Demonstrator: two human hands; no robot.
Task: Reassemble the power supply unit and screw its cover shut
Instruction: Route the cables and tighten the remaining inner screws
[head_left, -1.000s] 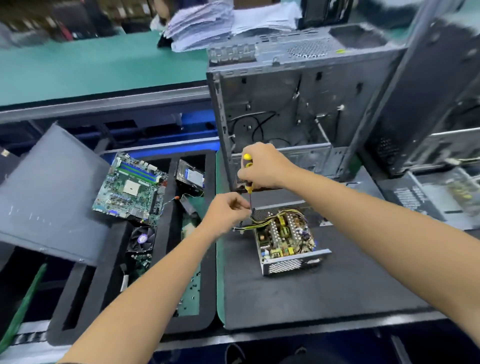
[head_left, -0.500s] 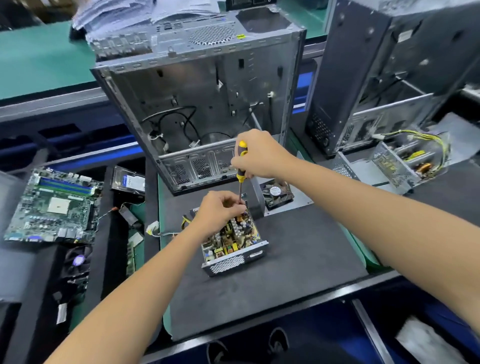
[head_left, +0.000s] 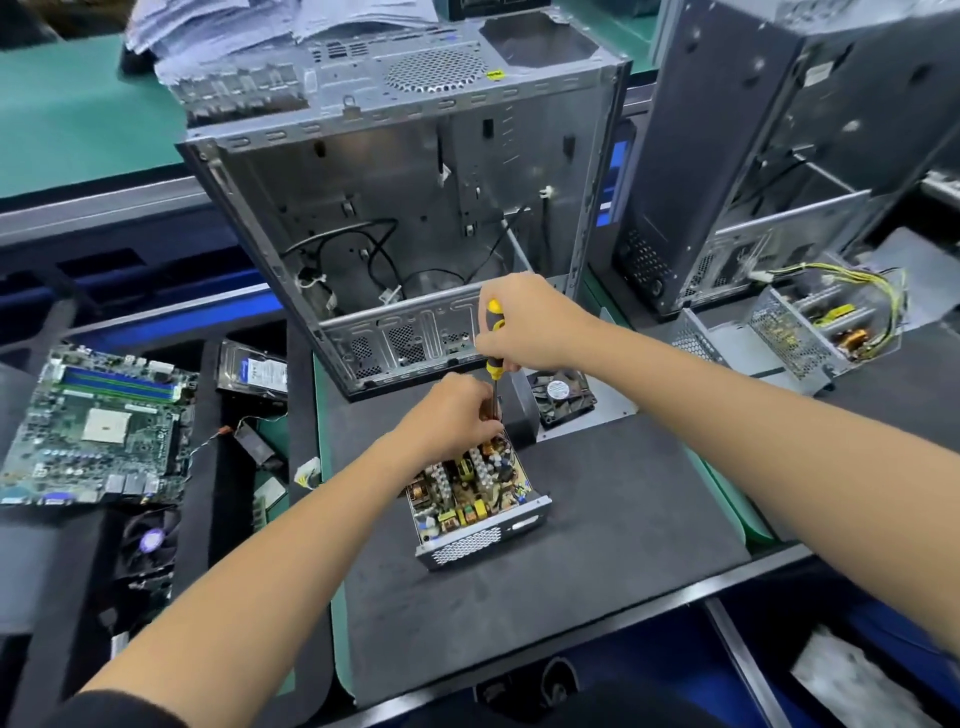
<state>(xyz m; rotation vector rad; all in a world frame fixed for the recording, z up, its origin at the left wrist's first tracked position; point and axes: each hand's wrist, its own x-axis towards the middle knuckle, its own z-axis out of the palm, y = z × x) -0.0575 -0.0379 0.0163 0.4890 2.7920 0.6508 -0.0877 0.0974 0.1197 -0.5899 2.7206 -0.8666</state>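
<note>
Seen from above, looking down a workbench. Nearest, low in the frame, two bare forearms reaching inward over a dark mat (head_left: 597, 545).

At centre, just below the middle of the frame, an open power supply (head_left: 475, 499): a metal tray with a mesh front wall, circuit board and crowded parts exposed, no cover on it. Resting on its far end, the left hand (head_left: 449, 415), fingers curled and pinching around the lower shaft of a screwdriver (head_left: 493, 358), steadying the tip. Whether a screw sits under the tip cannot be told; hidden by the fingers.

Just above, the right hand (head_left: 524, 325) clenched around the yellow handle, holding the tool close to upright.

Right of the tip, a loose metal cover (head_left: 576, 402) carrying a small fan, lying flat on the mat, apart from the tray.

Further back, filling the upper centre, an empty computer case (head_left: 405, 208) with dangling cables. At middle left, a green circuit board (head_left: 98, 426) in a foam tray. At middle right, a second opened supply (head_left: 810, 332) with yellow wires.

Likely risks: tip slipping off the screw head and gouging nearby parts, caused by a tilted shaft; a dropped screw lost among the components, a short hazard once closed; wires pinched when the cover goes on.
</note>
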